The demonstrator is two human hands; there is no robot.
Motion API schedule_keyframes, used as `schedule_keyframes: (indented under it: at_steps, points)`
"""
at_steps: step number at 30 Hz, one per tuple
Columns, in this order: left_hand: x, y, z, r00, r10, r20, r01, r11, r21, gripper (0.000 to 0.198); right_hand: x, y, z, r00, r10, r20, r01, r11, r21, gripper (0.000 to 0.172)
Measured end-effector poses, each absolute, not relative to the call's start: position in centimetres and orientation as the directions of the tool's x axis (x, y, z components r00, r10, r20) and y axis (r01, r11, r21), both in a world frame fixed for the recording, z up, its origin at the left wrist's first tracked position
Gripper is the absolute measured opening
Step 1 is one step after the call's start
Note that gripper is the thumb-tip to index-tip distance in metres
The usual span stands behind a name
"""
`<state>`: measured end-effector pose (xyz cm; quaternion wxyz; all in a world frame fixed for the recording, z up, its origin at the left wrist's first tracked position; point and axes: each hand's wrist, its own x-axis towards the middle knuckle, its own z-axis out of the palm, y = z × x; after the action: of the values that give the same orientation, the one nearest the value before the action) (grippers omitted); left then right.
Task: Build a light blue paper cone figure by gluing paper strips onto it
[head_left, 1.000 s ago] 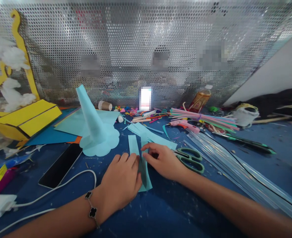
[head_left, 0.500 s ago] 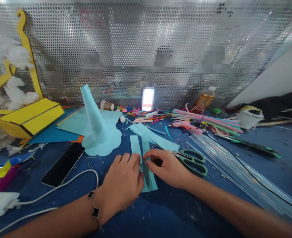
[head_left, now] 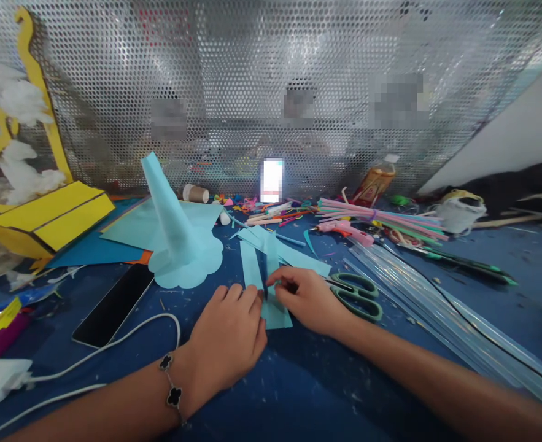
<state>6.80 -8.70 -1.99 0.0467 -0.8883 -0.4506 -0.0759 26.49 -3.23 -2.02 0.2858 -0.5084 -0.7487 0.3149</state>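
"Hands doing what?"

"Right hand (head_left: 305,299) pinches a pale blue paper strip (head_left: 274,313); left hand (head_left: 224,336) lies relaxed, fingertips on that strip."

"And beyond them?"

"Green-handled scissors (head_left: 356,296) at three o'clock, a pink glue gun (head_left: 342,232) at one, a pale blue paper cone (head_left: 174,230) at eleven."

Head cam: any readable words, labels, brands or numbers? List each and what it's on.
Nothing can be read in this view.
Label on the plastic bottle: printing shows, too small and blurred to read.
Lit upright screen: pixelated, unreadable.
Three grey patches on the perforated metal panel: pixelated, unreadable.
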Motion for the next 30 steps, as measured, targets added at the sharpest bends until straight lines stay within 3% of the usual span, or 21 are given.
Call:
schedule_keyframes:
  at_steps: [3,9,16,24,27,30]
  points:
    - [6.8,-8.8,-1.9,0.579,0.797,0.173,0.81,-0.587,-0.008,0.039,26.6,-3.5,-1.8,-0.305,0.947,0.097,0.571,0.263,-0.777,0.024]
    - [6.6,-8.8,-2.0,0.569,0.795,0.212,0.811,-0.584,0.014,0.037,26.6,-4.3,-0.8,-0.431,0.894,0.123,0.599,0.385,-0.703,0.026]
    - [6.8,-9.1,-2.1,0.654,0.724,0.219,0.75,-0.658,-0.064,0.031,26.7,-4.2,-1.4,-0.39,0.912,0.131,0.596,0.358,-0.718,0.027]
    - [6.6,-8.9,-2.1,0.64,0.735,0.225,0.753,-0.658,0.006,0.031,28.8,-3.8,-0.2,-0.073,0.943,0.326,0.365,0.329,-0.871,0.021]
    - [6.5,-8.8,-2.1,0.652,0.703,0.285,0.735,-0.679,-0.008,0.02,28.5,-4.0,-0.2,-0.214,0.944,0.25,0.262,0.302,-0.917,0.025]
    - [6.1,-8.6,-2.3,0.715,0.597,0.363,0.669,-0.736,-0.107,0.02,27.6,-4.3,-0.7,-0.42,0.897,0.134,0.296,0.275,-0.915,0.024]
